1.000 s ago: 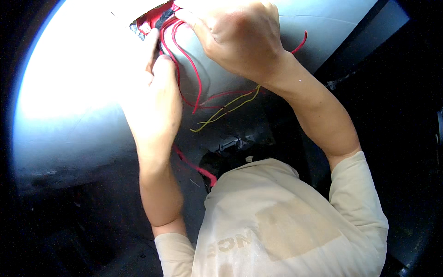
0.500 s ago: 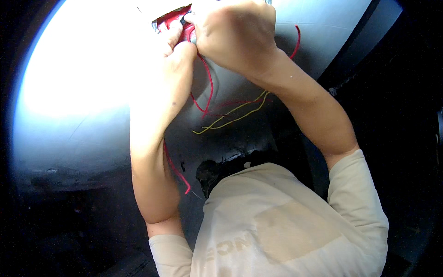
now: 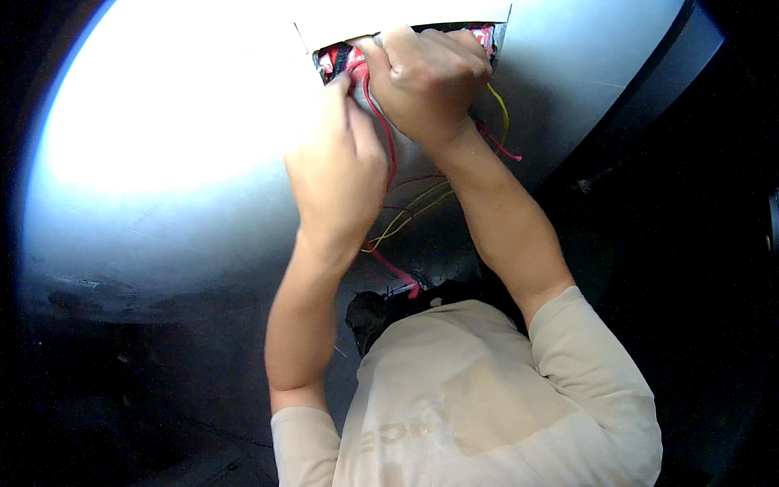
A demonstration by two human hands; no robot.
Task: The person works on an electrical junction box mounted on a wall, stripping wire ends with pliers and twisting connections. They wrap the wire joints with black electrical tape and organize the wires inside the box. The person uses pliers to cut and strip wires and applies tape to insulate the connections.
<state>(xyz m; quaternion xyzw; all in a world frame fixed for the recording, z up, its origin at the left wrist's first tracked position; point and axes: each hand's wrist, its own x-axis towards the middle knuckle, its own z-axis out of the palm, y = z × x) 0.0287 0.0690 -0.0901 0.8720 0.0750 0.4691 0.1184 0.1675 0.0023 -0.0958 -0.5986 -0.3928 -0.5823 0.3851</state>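
Note:
A rectangular opening [image 3: 331, 62] in a pale curved panel [image 3: 203, 219] holds red parts and dark cabling. My right hand [image 3: 430, 81] is curled at the opening, fingertips hidden inside or behind it. My left hand [image 3: 337, 170] is just below the opening's left end, slightly blurred, its fingers closed near the red wires [image 3: 378, 114]; what they hold is unclear. Thin yellow wires [image 3: 389, 229] dangle below the hands, another yellow wire [image 3: 503, 105] loops at the right, and a short red wire [image 3: 511, 154] ends beside it.
A dark angled edge [image 3: 617, 105] borders the panel at the right. Deep shadow surrounds its lower part. A thicker pinkish red cable [image 3: 398, 268] hangs toward my body, near a dark object [image 3: 365, 316] at my waist.
The opening appears further right and is more exposed. My left hand is further right and lower in view; my right hand has shifted toward the opening, its forearm further left.

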